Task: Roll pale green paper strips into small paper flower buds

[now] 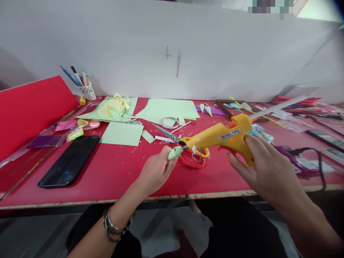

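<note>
Pinched in the fingers of my left hand (157, 170) is a small rolled piece of light green paper (175, 153). My right hand (266, 172) is wrapped round the handle of a yellow glue gun (223, 136) with a small red light on its side. The gun's metal nozzle points left, at the rolled paper's right end; whether they touch I cannot tell. A clear glue stick (279, 107) sticks out of the gun's back. Behind the nozzle lie scissors (192, 165) with red and yellow handles, partly hidden.
On the red table (107, 175) lie a black phone (70, 161), green paper sheets (122, 133), a tape roll (170, 122), a white pen (166, 139) and small green cones (208, 110). A pen cup (88, 92) stands back left. A purple item (303, 165) lies at right.
</note>
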`<state>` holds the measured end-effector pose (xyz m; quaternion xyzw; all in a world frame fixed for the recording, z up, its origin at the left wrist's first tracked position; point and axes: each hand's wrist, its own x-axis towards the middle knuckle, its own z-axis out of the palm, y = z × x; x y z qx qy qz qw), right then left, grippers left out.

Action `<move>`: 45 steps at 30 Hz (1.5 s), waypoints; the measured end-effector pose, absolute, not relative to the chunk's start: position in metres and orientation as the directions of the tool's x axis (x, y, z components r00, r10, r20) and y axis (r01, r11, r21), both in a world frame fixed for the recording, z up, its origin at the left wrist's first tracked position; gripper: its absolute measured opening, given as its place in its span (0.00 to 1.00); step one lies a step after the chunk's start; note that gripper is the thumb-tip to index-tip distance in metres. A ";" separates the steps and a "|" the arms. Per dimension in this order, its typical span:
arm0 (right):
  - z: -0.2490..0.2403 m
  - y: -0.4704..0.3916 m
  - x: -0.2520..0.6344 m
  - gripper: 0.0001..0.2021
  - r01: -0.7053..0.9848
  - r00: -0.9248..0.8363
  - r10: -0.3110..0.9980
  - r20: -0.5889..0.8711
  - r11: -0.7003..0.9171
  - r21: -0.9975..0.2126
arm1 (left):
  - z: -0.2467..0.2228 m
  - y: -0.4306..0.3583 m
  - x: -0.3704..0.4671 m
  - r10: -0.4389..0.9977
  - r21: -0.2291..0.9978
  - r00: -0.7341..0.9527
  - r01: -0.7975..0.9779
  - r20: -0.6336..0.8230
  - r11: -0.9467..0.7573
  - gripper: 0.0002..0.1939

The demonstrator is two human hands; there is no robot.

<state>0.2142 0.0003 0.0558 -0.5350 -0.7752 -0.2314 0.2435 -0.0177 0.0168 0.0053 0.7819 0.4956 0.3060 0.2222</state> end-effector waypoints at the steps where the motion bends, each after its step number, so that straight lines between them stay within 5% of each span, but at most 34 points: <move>1: 0.056 0.000 0.215 0.17 0.942 -0.311 0.716 0.624 0.320 0.103 | 0.005 0.017 -0.017 0.912 0.653 0.320 0.638 0.257 -0.408 0.10; 16: 0.055 0.000 0.215 0.17 0.916 -0.355 0.701 0.619 0.394 0.079 | 0.008 0.017 -0.017 0.923 0.683 0.343 0.632 0.176 -0.365 0.10; 36: 0.058 0.010 0.222 0.19 0.935 -0.317 0.723 0.614 0.348 0.073 | 0.007 0.016 -0.017 0.910 0.728 0.326 0.554 0.256 -0.403 0.12; 41: 0.045 0.029 0.250 0.16 0.981 -0.073 0.783 0.617 0.168 -0.097 | 0.007 0.016 -0.017 0.912 0.746 0.320 0.534 0.256 -0.397 0.12; 45: 0.009 0.057 0.300 0.21 0.967 0.240 0.876 0.418 -0.178 -0.181 | 0.006 0.016 -0.018 0.902 0.760 0.331 0.500 0.276 -0.416 0.13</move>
